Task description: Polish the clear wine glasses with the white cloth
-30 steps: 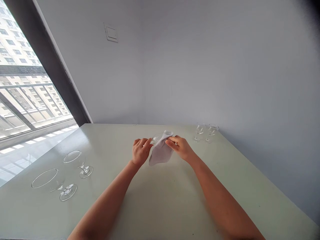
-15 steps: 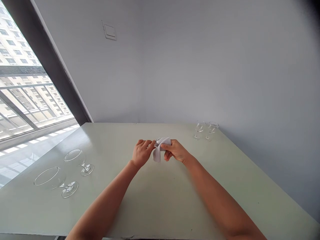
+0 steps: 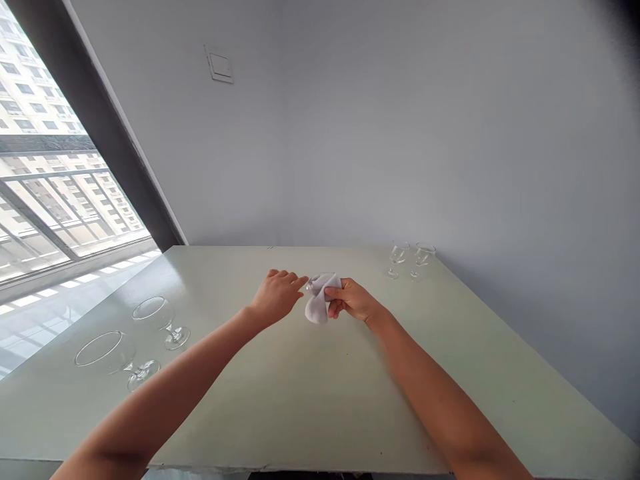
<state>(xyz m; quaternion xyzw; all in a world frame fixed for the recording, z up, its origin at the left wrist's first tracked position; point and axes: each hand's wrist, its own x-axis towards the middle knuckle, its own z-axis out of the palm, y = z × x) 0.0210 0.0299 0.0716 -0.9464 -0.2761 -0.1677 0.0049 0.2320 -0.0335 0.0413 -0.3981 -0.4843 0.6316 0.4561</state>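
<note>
A white cloth (image 3: 317, 309) is wrapped around a small clear glass, held over the middle of the table. My right hand (image 3: 353, 299) grips the cloth from the right, thumb on top, and the glass inside is mostly covered. Only a shiny end of the glass (image 3: 309, 285) shows at the cloth's left side. Beside that end is my left hand (image 3: 278, 295), palm down with fingers stretched out and the thumb apart. Its fingertips are very close to the glass; whether they touch it I cannot tell.
Two large stemmed glasses (image 3: 119, 353) stand at the left of the pale table (image 3: 310, 400), partly near my left forearm. Two smaller stemmed glasses (image 3: 424, 255) stand at the back right, close to the wall (image 3: 400, 133). A window (image 3: 55, 187) is on the left.
My left hand has shifted left from the glass, and its fingers have straightened. My right hand stays on the cloth, whose hanging end has changed shape slightly.
</note>
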